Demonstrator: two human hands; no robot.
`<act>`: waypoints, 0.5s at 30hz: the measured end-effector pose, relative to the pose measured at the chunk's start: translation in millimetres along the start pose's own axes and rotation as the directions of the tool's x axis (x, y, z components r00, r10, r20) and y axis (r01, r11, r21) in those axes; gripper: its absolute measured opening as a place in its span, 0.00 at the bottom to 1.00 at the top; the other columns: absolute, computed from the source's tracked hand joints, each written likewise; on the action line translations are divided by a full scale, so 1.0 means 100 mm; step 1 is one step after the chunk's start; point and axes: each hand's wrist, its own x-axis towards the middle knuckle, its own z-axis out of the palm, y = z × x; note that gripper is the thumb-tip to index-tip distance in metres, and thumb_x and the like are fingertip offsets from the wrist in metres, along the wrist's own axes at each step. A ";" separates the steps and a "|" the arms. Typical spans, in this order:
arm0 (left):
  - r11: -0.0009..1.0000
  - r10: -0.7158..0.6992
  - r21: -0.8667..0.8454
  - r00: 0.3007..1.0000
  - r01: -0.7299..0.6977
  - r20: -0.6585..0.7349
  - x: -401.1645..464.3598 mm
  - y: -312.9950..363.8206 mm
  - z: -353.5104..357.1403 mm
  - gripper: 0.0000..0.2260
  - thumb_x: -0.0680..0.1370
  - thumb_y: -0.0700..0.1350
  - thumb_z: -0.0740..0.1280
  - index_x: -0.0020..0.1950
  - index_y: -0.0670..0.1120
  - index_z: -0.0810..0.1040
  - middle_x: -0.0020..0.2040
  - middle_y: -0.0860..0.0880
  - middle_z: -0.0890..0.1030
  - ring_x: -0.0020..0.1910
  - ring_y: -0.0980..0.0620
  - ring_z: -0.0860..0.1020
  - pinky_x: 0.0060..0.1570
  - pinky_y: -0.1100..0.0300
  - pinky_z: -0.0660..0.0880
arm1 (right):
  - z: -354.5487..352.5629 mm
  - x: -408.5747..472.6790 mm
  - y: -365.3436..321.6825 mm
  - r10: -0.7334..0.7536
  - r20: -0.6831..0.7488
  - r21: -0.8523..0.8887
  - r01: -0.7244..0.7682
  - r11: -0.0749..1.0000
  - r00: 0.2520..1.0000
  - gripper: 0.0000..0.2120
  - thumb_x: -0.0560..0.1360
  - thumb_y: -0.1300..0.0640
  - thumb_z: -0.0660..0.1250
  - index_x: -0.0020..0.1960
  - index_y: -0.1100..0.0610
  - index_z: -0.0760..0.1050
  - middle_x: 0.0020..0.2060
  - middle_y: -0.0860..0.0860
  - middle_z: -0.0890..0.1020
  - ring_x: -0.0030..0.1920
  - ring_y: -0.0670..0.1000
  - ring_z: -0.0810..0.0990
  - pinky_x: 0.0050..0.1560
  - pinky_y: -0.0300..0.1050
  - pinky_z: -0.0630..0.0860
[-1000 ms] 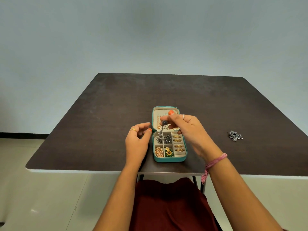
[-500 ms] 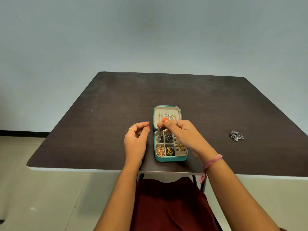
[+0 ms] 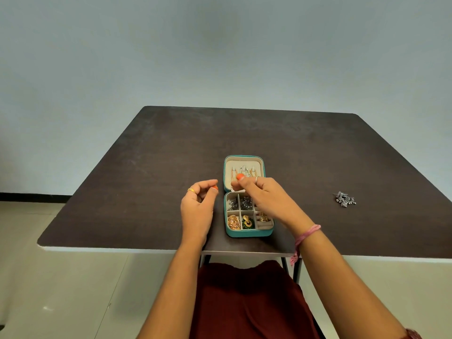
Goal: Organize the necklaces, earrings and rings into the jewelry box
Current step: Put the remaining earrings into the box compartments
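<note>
Small teal zip jewelry box (image 3: 248, 233) lies open near the dark brown table's (image 3: 151, 167) front edge. Right hand (image 3: 265, 200) hovers over the back compartments, thumb and forefinger pressed together; can't tell if they pinch anything. Left hand (image 3: 197, 209) is beside the box, fingers loosely curled, empty. Likely mid-drop of an earring. Next: fetch the silver jewelry cluster (image 3: 344, 199) well to the right. Right-column compartments are partly hidden.

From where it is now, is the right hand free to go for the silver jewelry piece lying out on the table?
Probably yes. The right hand is over the jewelry box, and only bare table lies between it and the silver piece on its own side.
</note>
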 end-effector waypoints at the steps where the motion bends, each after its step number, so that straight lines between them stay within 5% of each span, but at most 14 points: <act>1: 1.000 -0.003 -0.003 1.000 0.003 -0.002 0.00 0.00 0.00 0.07 0.77 0.39 0.66 0.52 0.48 0.81 0.42 0.56 0.80 0.36 0.69 0.75 0.36 0.76 0.72 | -0.01 0.00 0.00 -0.007 -0.009 0.015 0.008 1.000 1.000 0.21 0.79 0.41 0.56 0.57 0.51 0.80 0.58 0.48 0.81 0.62 0.46 0.75 0.60 0.43 0.71; 8: 0.999 -0.037 -0.032 0.999 0.037 -0.018 0.00 0.00 0.01 0.08 0.77 0.40 0.67 0.50 0.52 0.81 0.42 0.56 0.81 0.37 0.66 0.75 0.35 0.76 0.72 | -0.16 -0.04 0.06 -0.028 -0.078 0.074 0.033 0.997 0.997 0.19 0.79 0.41 0.57 0.56 0.50 0.81 0.55 0.44 0.82 0.56 0.43 0.77 0.59 0.42 0.72; 12: 0.977 -0.134 -0.177 0.988 0.118 -0.080 0.03 0.03 0.03 0.08 0.76 0.39 0.67 0.48 0.52 0.81 0.46 0.51 0.83 0.47 0.57 0.79 0.47 0.67 0.74 | -0.28 -0.09 0.11 -0.041 -0.116 0.104 0.054 0.993 0.992 0.16 0.79 0.44 0.58 0.53 0.51 0.81 0.50 0.44 0.83 0.52 0.42 0.79 0.54 0.39 0.74; 15: 0.970 -0.156 -0.203 0.985 0.137 -0.080 0.03 0.10 0.11 0.08 0.77 0.38 0.66 0.49 0.49 0.81 0.45 0.52 0.82 0.45 0.57 0.79 0.46 0.66 0.74 | -0.40 -0.13 0.21 -0.062 -0.170 0.082 0.077 0.994 0.983 0.14 0.78 0.45 0.60 0.50 0.51 0.82 0.46 0.45 0.84 0.50 0.51 0.81 0.54 0.51 0.78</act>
